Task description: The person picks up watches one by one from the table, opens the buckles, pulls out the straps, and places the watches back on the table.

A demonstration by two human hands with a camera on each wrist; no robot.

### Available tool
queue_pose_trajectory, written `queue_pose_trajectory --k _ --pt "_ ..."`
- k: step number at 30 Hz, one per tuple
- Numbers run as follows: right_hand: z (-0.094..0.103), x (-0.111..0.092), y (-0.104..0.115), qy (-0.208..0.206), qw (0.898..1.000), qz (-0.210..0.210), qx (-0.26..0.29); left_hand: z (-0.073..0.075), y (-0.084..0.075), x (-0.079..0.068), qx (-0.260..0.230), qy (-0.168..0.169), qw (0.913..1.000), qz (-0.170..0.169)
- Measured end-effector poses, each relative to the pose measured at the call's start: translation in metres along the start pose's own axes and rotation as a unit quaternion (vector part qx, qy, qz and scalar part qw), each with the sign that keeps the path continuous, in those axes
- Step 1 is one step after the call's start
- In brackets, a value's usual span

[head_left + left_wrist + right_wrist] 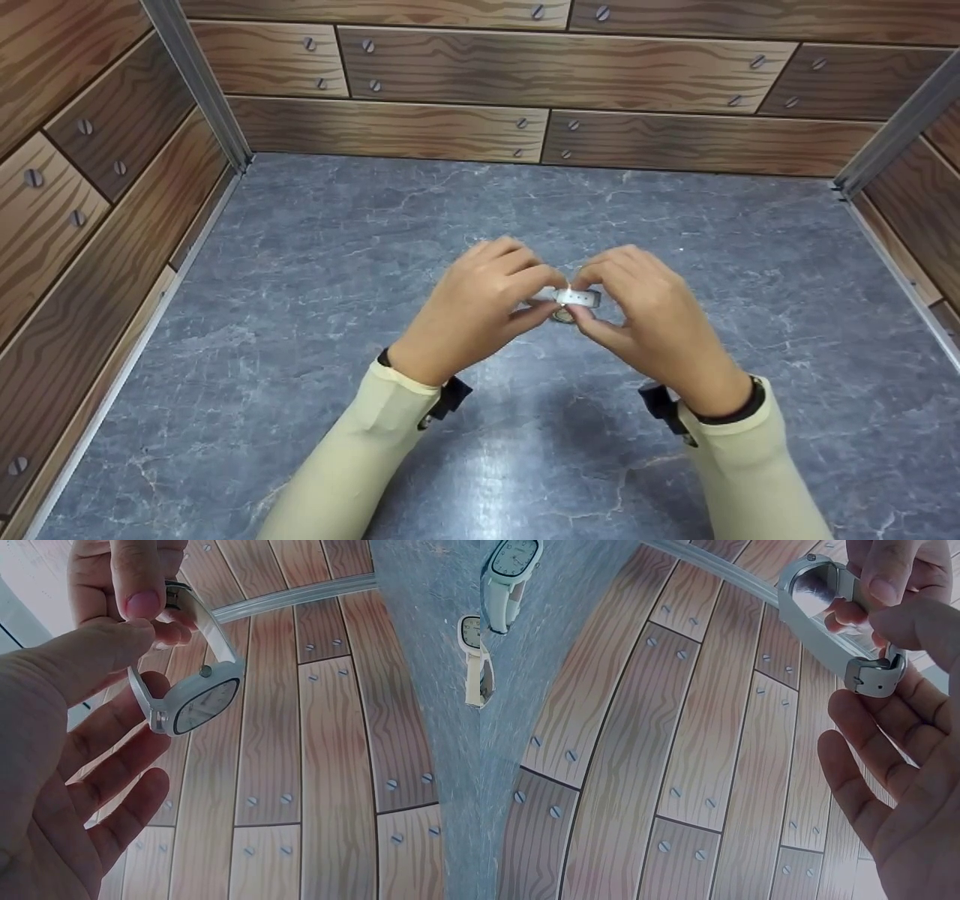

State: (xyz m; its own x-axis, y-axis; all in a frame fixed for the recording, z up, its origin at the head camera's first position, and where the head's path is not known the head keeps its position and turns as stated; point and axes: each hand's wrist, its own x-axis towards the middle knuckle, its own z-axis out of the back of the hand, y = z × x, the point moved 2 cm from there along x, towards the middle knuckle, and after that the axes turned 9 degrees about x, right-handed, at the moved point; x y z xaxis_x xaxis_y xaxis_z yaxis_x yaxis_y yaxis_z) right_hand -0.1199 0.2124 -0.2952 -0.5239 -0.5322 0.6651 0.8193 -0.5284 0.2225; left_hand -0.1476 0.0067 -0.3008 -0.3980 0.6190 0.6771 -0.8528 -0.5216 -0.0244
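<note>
A white wristwatch [579,298] is held between both hands above the grey tabletop. In the left wrist view its rounded-square case [206,706] faces down and outward, with a metal crown on the side. The left hand [491,292] pinches the white strap between thumb and index finger, its other fingers spread. From the other side the right hand [645,311] pinches the strap by its metal buckle [870,676]. The strap forms a closed loop, its end passing through the buckle. Thumbs and fingers hide part of the band.
A pale-strapped watch [472,634] lies on the tabletop in the left wrist view. The right wrist view has a white watch [511,574] and part of another watch [486,675] at its left edge. Wood-patterned panels [562,67] enclose the grey tabletop [300,300].
</note>
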Motion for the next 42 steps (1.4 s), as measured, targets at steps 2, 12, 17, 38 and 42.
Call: queue_pose_trajectory --k 2,12,17,38,42 --pt "0.0 -0.0003 -0.0005 -0.001 1.0 0.0 0.002 0.0 0.0002 -0.0001 0.002 0.0 1.0 0.0" --pt "0.0003 -0.0013 -0.0031 0.0 0.999 -0.021 0.028 0.0013 0.0035 -0.0012 -0.003 -0.003 1.0 0.003" --pt "-0.0008 -0.001 -0.0027 0.0 0.999 -0.024 0.029 0.0025 0.0038 -0.0019 0.003 -0.004 1.0 0.0" --pt "0.0012 -0.003 -0.0019 0.014 0.999 -0.028 0.011 0.0014 0.0013 0.0014 -0.004 -0.002 1.0 -0.009" --pt "0.0019 -0.0022 -0.0017 0.019 0.999 -0.029 0.009 0.0024 0.0027 0.0006 -0.003 0.0 1.0 -0.005"
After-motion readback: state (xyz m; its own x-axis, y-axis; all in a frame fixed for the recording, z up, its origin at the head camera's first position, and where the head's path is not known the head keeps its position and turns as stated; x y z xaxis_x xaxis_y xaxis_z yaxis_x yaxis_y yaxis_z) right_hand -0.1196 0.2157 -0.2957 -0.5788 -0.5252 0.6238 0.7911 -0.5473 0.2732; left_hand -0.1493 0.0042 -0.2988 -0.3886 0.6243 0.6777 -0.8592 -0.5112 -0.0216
